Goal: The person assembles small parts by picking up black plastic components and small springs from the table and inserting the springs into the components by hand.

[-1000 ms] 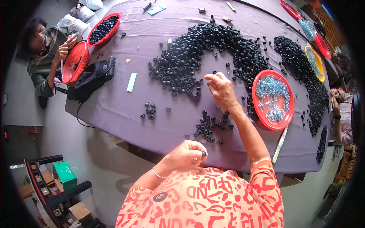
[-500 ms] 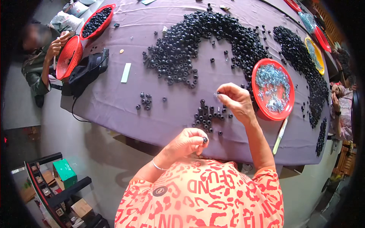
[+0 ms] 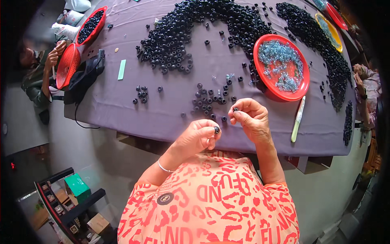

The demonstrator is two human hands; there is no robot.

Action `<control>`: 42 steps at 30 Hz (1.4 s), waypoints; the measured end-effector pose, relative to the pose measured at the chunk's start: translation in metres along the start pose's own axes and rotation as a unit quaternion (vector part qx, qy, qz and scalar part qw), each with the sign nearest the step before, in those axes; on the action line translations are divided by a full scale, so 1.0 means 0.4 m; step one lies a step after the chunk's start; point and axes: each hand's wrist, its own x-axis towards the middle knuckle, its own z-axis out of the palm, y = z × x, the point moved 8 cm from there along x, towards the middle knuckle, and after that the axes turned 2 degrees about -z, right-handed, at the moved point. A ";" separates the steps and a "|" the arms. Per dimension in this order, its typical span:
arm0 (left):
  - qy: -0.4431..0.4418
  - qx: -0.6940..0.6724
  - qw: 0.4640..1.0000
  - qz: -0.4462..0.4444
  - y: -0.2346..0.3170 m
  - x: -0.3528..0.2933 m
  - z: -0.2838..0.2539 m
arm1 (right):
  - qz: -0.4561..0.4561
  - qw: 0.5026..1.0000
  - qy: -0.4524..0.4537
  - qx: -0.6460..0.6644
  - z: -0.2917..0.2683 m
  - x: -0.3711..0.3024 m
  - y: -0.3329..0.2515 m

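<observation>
My left hand (image 3: 199,135) pinches a black round part (image 3: 216,129), bead-like with a hole, between thumb and fingertips. Close by on its right, my right hand (image 3: 252,118) is closed in a pinch on a small dark piece (image 3: 235,109), partly hidden by the fingertips. Both hands are over the table's near edge, apart from each other. Just beyond them lies a loose group of black round parts (image 3: 205,101). A few small clear pieces (image 3: 230,76) rest past that group. To the right, a red plate (image 3: 282,97) holds many tiny clear, silvery-blue pieces.
A large heap of black round parts (image 3: 170,38) arcs across the purple-grey tablecloth (image 3: 162,116). Another dark heap (image 3: 325,53) spreads at right. A pale-handled knife-like tool (image 3: 298,120) lies beside the plate. At far left, a person sits by red baskets (image 3: 68,67) and a black bag (image 3: 85,75).
My right hand has drawn back from the table towards my left hand, a small dark piece at its fingertips. My left hand keeps its black part. The whole view has shifted.
</observation>
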 end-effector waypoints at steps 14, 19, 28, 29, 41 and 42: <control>0.053 -0.004 0.999 0.006 -0.018 0.006 -0.006 | -0.168 0.707 0.011 -0.687 -0.054 -0.014 -0.051; 0.044 -0.005 0.999 0.007 -0.020 0.004 -0.013 | -0.151 0.787 0.064 -0.595 -0.087 -0.031 -0.049; 0.036 -0.019 0.999 -0.001 -0.034 0.018 -0.012 | -0.262 0.722 0.061 -0.637 -0.068 -0.037 -0.050; 0.042 -0.017 0.999 0.001 -0.033 0.018 -0.014 | -0.264 0.721 0.063 -0.637 -0.065 -0.038 -0.053; 0.031 -0.020 0.999 0.002 -0.036 0.019 -0.012 | -0.262 0.723 0.040 -0.637 -0.059 -0.037 -0.052; 0.031 -0.020 0.999 0.002 -0.037 0.019 -0.013 | -0.262 0.721 0.039 -0.641 -0.058 -0.036 -0.051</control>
